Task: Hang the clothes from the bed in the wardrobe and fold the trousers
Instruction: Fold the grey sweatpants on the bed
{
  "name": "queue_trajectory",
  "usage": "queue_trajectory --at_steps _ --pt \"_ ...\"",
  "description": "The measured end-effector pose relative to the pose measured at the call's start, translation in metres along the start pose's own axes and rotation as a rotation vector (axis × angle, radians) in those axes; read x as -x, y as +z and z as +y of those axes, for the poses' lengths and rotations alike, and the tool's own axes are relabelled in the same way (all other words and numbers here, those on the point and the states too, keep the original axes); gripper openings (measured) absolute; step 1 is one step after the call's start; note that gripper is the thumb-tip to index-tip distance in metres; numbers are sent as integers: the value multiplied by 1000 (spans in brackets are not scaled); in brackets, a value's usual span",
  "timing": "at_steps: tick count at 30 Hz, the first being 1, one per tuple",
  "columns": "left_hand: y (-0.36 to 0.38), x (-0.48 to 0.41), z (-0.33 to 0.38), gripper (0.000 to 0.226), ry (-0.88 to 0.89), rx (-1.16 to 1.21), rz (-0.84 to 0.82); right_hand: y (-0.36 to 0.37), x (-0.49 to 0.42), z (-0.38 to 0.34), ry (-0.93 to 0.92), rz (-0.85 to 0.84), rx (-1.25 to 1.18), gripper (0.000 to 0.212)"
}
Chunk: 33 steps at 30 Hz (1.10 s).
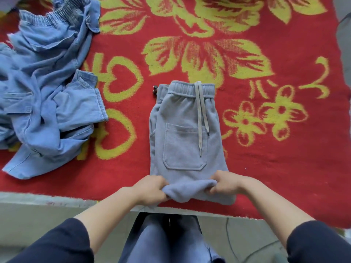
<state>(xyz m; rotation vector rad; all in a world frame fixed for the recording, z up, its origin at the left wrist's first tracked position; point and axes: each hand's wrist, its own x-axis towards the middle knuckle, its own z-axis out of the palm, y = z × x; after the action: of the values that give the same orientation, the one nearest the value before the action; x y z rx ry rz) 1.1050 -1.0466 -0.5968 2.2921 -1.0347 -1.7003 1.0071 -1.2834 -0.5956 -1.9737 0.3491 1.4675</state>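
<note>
Grey-blue trousers, light blue denim garments, red blanket with yellow-green flowers, dark sleeves

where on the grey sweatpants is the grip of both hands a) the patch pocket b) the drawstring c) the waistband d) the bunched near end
d: the left-hand grip and right-hand grip both pinch the bunched near end of the grey sweatpants; the waistband, drawstring and pocket lie untouched farther away.
</note>
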Motion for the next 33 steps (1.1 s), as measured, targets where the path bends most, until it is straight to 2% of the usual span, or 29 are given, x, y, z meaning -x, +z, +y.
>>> queue_trajectory --at_steps 3,5,7,9,13,15,20,24,25,27,29,31,33 --pt "-10 3 4 23 -61 239 -294 -3 7 -1 43 -182 -85 19" --pt "-29 1 5 13 -58 304 -366 -17 10 -2 48 -168 -124 30" --pt "-53 -4 5 7 -43 389 -355 -40 12 -2 27 -103 -202 31" --pt "-81 -8 5 11 11 464 -250 -71 13 -4 -8 -5 -267 29" --pt "-134 -20 5 15 73 562 201 -128 16 -11 -84 256 -395 18" --pt "-155 -27 2 13 89 623 318 -150 14 -18 -137 363 -454 10" --pt "-186 -54 -5 9 138 513 437 -183 -14 -27 -179 582 -367 16" --pt "-200 -77 -13 11 98 392 522 -189 -42 -24 -151 740 -323 17" --pt "-201 -83 -15 14 47 323 567 -188 -48 -24 -123 801 -277 19" --pt "-198 -94 -16 25 -93 73 694 -184 -57 -29 -42 938 -34 19" --pt "-187 -101 -8 42 -80 -83 825 -174 -62 -37 -96 1065 134 22" --pt "-173 -106 4 51 61 -88 867 -166 -63 -44 -259 1051 70 36" --pt "-159 -113 6 62 85 -110 751 -163 -68 -44 -335 899 4 57"
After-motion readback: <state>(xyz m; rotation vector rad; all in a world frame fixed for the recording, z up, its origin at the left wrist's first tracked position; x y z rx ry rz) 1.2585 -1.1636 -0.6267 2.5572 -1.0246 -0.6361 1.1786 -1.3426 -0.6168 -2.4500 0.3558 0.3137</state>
